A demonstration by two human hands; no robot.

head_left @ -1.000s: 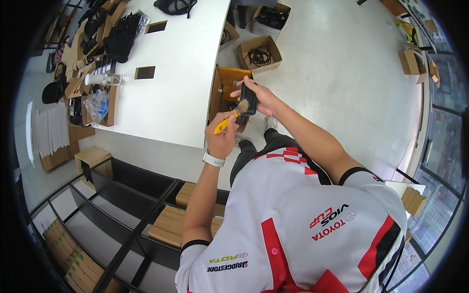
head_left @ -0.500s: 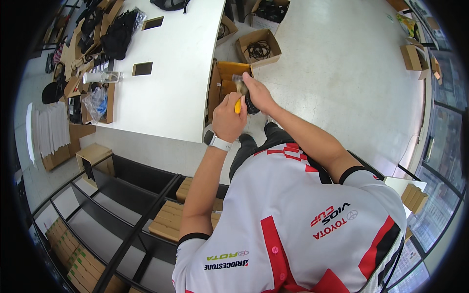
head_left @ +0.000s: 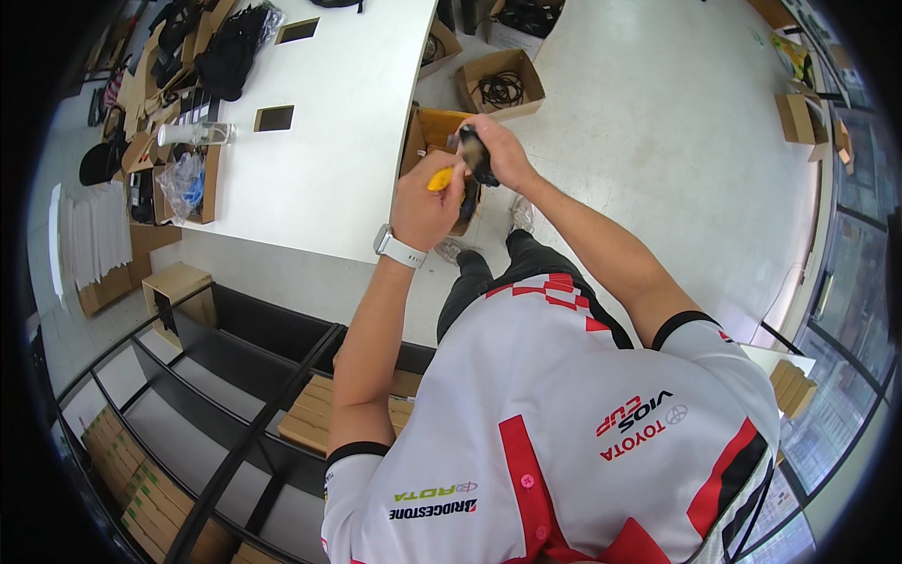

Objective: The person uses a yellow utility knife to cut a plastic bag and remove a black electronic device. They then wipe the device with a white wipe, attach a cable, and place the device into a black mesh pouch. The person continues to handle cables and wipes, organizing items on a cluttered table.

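Gripping a yellow-handled tool (head_left: 440,179), the left hand (head_left: 425,209) has its fingers clenched round it. The right hand (head_left: 498,155) grasps a small dark part (head_left: 473,153) above an open cardboard box (head_left: 434,127).

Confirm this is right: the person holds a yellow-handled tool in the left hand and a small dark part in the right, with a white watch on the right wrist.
Not quite. The head view shows the white watch on the left wrist, not the right. The rest stands: the left hand grips the yellow-handled tool, and the right hand holds the small dark part.
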